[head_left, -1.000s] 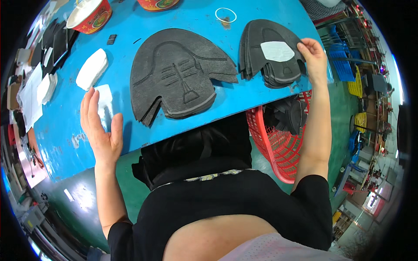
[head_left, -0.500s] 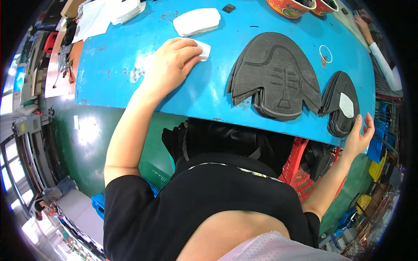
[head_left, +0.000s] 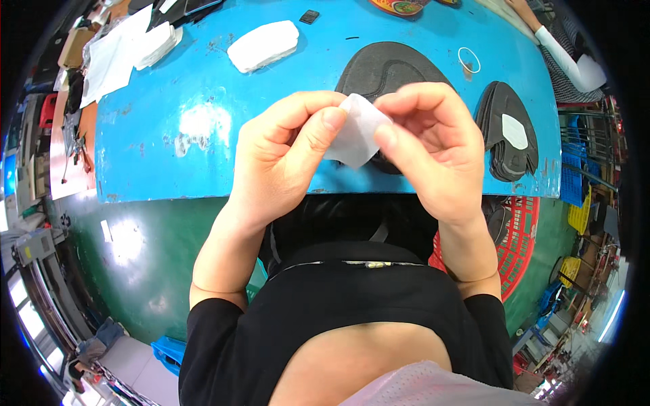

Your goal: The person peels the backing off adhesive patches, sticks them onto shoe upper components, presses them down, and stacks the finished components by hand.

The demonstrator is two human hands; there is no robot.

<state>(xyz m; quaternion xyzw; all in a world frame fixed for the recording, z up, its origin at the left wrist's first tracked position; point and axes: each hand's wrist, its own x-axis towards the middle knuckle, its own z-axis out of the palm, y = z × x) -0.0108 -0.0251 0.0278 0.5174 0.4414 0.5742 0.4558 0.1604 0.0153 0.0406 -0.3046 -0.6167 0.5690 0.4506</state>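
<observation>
Over the front of the blue table (head_left: 145,159), a thin white patch (head_left: 360,135) is stretched between my two hands. My left hand (head_left: 281,152) pinches its upper left side between thumb and forefinger. On the other side, the thumb and fingertips of my right hand (head_left: 437,149) grip its right edge. Behind the hands lies a stack of dark grey shoe upper pieces (head_left: 393,61), partly hidden. To the right sits a smaller stack of dark grey curved pieces (head_left: 497,145), with a white patch (head_left: 514,132) on top. A pile of white patches (head_left: 264,46) lies farther back.
A white ring (head_left: 468,59) and a small black piece (head_left: 309,16) lie on the table. Colourful bowls (head_left: 399,7) stand at the far edge. White sheets (head_left: 159,44) are at far left. Another person's sleeved arm (head_left: 569,61) is at far right. A red basket (head_left: 518,243) stands below.
My left hand has left the white patch pile's near side and moved right. My right hand has come up from the right table edge, and both now hold a white patch together.
</observation>
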